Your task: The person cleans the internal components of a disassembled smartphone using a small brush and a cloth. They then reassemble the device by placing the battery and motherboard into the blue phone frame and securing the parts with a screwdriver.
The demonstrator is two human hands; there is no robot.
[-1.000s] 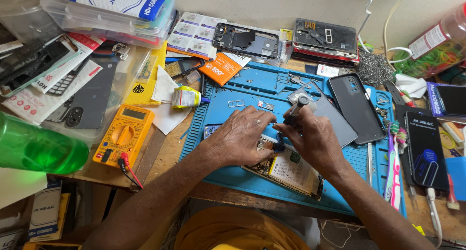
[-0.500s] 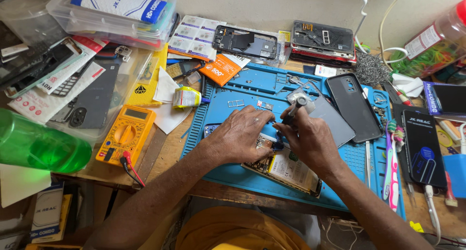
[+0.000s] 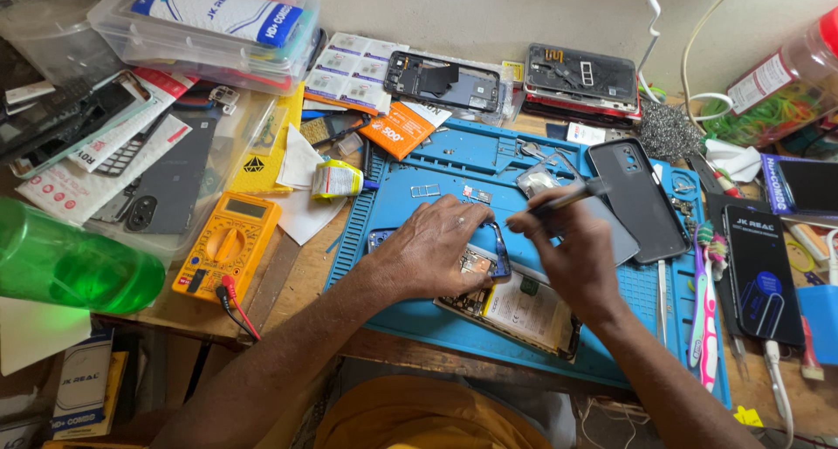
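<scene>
Blue silicone work mat [image 3: 419, 218] carries an opened smartphone with its back off [image 3: 515, 314], lying flat on the mat at the near edge of the desk [image 3: 297, 279], circuit board and pale battery facing up.

- Left hand [image 3: 436, 253]: palm down, fingers spread over the phone's upper end, pressing it to the mat; likely pinning it so it does not slide under the tool. Nothing is clasped in it.
- Right hand [image 3: 572, 257]: grip closed around a thin dark-handled tool [image 3: 563, 200], held pen-fashion, tip angled down toward the phone's top edge just beside the left fingertips. Exact contact point hidden by the fingers.
- Just past the tool: dark phone back cover [image 3: 637, 196] and a grey flat panel [image 3: 602, 226], laid aside on the mat within reach.
- Well left of the pinning hand: yellow multimeter [image 3: 231, 244] with red and black leads, off the mat; a green plastic bottle [image 3: 70, 261] lies further out.
- Right of the tool hand: pink and white toothbrush [image 3: 705, 327], lying along the mat's edge.
</scene>
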